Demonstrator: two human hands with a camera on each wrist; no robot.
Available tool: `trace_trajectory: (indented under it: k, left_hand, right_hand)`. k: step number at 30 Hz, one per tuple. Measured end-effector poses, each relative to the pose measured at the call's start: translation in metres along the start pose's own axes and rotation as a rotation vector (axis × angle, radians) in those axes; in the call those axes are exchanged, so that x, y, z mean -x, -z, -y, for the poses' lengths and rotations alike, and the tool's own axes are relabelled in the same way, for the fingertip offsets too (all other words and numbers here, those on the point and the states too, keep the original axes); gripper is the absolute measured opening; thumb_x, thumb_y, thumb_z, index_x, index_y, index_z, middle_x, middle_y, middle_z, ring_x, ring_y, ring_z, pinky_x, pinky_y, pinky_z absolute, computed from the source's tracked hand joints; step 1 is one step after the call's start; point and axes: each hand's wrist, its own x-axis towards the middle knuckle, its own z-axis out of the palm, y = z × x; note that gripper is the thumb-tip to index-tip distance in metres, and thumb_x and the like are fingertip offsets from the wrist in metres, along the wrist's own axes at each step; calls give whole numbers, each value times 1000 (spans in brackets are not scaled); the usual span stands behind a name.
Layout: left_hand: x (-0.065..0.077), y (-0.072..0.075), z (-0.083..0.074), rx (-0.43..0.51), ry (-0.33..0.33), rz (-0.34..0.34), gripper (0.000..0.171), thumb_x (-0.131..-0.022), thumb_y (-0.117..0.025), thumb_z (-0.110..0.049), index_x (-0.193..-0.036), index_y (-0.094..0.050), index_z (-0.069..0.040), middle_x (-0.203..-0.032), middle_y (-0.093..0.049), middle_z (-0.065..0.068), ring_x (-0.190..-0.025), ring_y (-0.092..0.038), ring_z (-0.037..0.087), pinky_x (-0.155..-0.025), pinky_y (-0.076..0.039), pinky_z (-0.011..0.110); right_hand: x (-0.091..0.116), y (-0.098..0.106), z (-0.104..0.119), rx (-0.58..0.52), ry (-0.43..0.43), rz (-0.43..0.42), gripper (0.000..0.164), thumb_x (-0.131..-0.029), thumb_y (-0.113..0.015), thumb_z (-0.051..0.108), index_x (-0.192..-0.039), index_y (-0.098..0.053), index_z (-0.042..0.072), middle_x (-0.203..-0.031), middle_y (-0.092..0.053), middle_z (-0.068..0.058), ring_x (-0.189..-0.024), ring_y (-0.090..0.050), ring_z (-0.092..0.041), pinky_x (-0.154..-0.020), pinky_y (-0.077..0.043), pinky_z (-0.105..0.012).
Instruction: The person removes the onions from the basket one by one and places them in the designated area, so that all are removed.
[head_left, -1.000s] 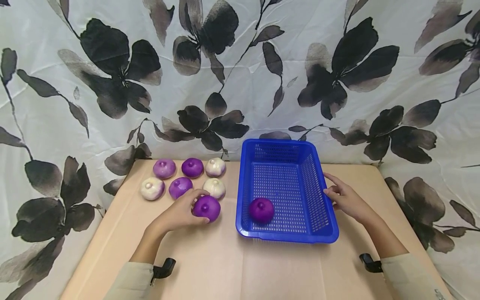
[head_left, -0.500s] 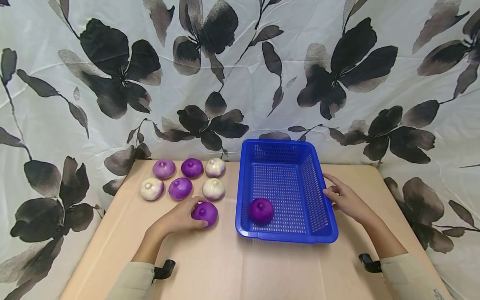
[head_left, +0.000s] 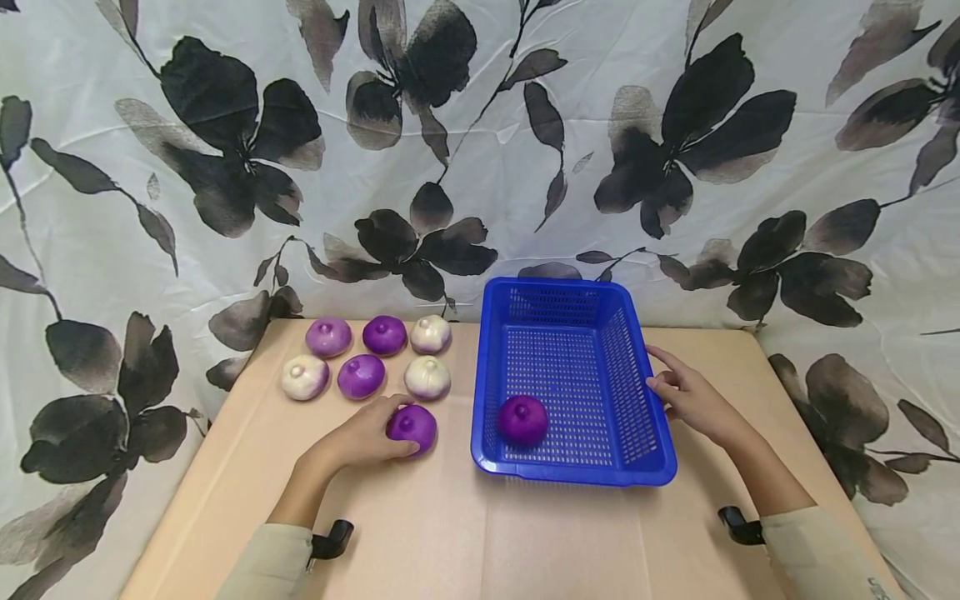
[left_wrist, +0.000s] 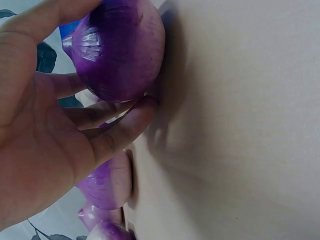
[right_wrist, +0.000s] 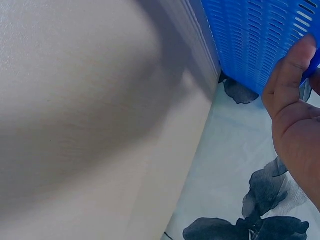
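Note:
My left hand (head_left: 367, 433) holds a purple onion (head_left: 414, 429), with the thumb in front and fingers behind it. In the left wrist view the same onion (left_wrist: 120, 50) sits at or just above the table; contact cannot be told. My right hand (head_left: 697, 400) grips the right rim of a blue perforated plastic basket (head_left: 573, 471); in the right wrist view its fingers (right_wrist: 290, 75) bend against the outer wall. One dark purple onion (head_left: 522, 421) lies inside the basket, near its front left corner.
Behind the left hand, several onions stand in two loose rows, among them a purple onion (head_left: 362, 377), a whitish onion (head_left: 427, 378) and another whitish onion (head_left: 304, 377). A floral cloth (head_left: 525, 183) hangs behind the table (head_left: 555, 542).
The left hand has lowered the purple onion slightly, toward the table and toward me, away from the whitish onion behind it. The right hand and the basket have stayed in place.

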Motion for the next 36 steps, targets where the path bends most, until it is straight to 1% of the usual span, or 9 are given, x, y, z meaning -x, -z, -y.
trace_trajectory:
  k: [4,9,13,16,21,24,27,31,36]
  left_hand:
    - [1,0,0,6,1,3,74,-84,-82,-34,-143,-53,0,-128,-64,16,-120,-61,30,-104,-50,50]
    - [3,3,-1,28,-26,-7,76,-85,-82,-33,-144,-51,2,-132,-63,18,-124,-60,32,-106,-49,52]
    - [7,12,-5,52,-29,-21,78,-85,-82,-35,-146,-50,1,-128,-62,18,-111,-62,28,-95,-53,46]
    - [8,24,-15,63,-25,-40,78,-86,-82,-39,-147,-49,-3,-123,-61,18,-103,-61,27,-85,-52,40]
    - [2,43,-42,27,-81,-111,75,-86,-82,-37,-148,-50,-11,-129,-59,12,-109,-61,26,-88,-54,41]
    - [-5,50,-65,2,-144,-158,72,-86,-82,-37,-147,-51,-16,-127,-58,7,-109,-60,21,-91,-54,41]
    - [-14,52,-90,-4,-226,-170,71,-86,-83,-37,-146,-53,-18,-129,-59,5,-112,-61,21,-95,-54,42]
    - [-32,49,-120,2,-331,-107,75,-85,-83,-37,-148,-51,-12,-142,-57,9,-123,-61,27,-103,-53,46]
    - [-58,37,-145,13,-368,40,82,-85,-83,-37,-154,-45,-13,-146,-56,7,-131,-58,24,-110,-49,41]
  right_hand:
    - [1,1,-1,6,-1,-1,67,-110,-48,11,-165,-12,5,-99,-61,-21,-82,-68,-17,-67,-63,-34]
    - [1,0,-1,4,3,-6,67,-110,-48,12,-165,-12,5,-99,-61,-20,-82,-67,-17,-67,-63,-34]
    - [1,0,-1,2,3,-6,67,-110,-48,12,-165,-12,5,-100,-62,-21,-83,-68,-16,-68,-64,-34]
    - [3,1,-1,4,-4,-9,66,-110,-48,12,-165,-12,5,-101,-61,-22,-83,-68,-17,-68,-63,-34]
    - [4,2,0,4,-5,-9,66,-110,-47,12,-165,-12,5,-101,-61,-22,-83,-67,-17,-68,-63,-34]
    - [5,3,0,3,-2,-7,66,-110,-47,11,-165,-12,5,-101,-62,-22,-83,-67,-16,-67,-63,-34]
    - [4,4,0,1,0,-12,66,-110,-47,11,-165,-12,5,-100,-62,-22,-82,-67,-16,-67,-63,-34]
    - [2,2,1,9,13,-17,65,-110,-48,12,-165,-14,5,-99,-62,-20,-82,-67,-16,-67,-63,-34]
    - [1,0,2,11,11,-14,66,-109,-49,12,-165,-15,5,-97,-62,-19,-81,-67,-17,-67,-63,-33]
